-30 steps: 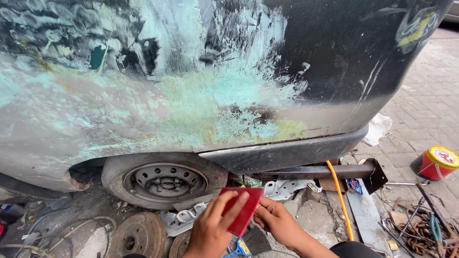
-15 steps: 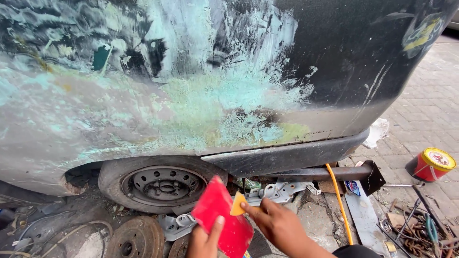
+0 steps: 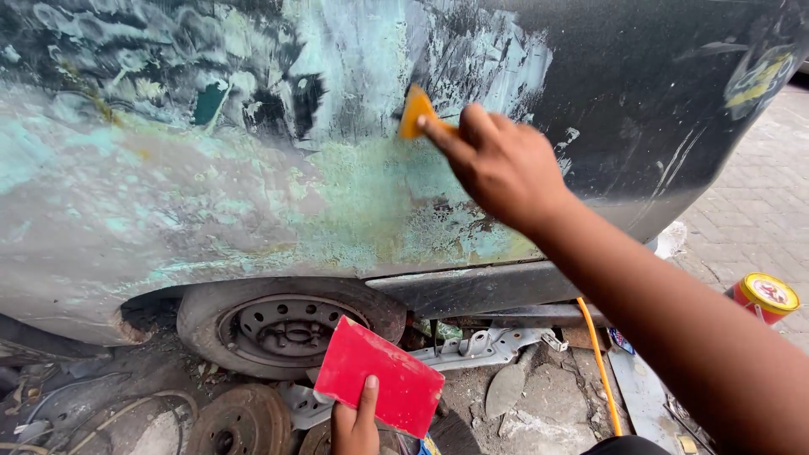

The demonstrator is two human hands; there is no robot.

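My right hand [image 3: 504, 166] is raised against the dark car body panel [image 3: 640, 109] and presses a small orange spreader [image 3: 415, 112] onto the pale green filler patch [image 3: 337, 194]. Low in the view, my left hand [image 3: 354, 424] holds a flat red board [image 3: 379, 377] by its lower edge, tilted, in front of the wheel [image 3: 286, 326]. The filler covers much of the panel's left and middle, smeared in grey and turquoise streaks.
A bare steel wheel sits under the arch. A rusty brake drum [image 3: 238, 421] and metal parts [image 3: 493, 345] lie on the dirty ground. An orange hose [image 3: 597, 362] runs down at the right. A red and yellow tin [image 3: 763, 297] stands on the paving.
My right hand rose from beside the red board up to the panel, carrying the orange spreader. My left hand keeps the red board low. The view moved closer to the car.
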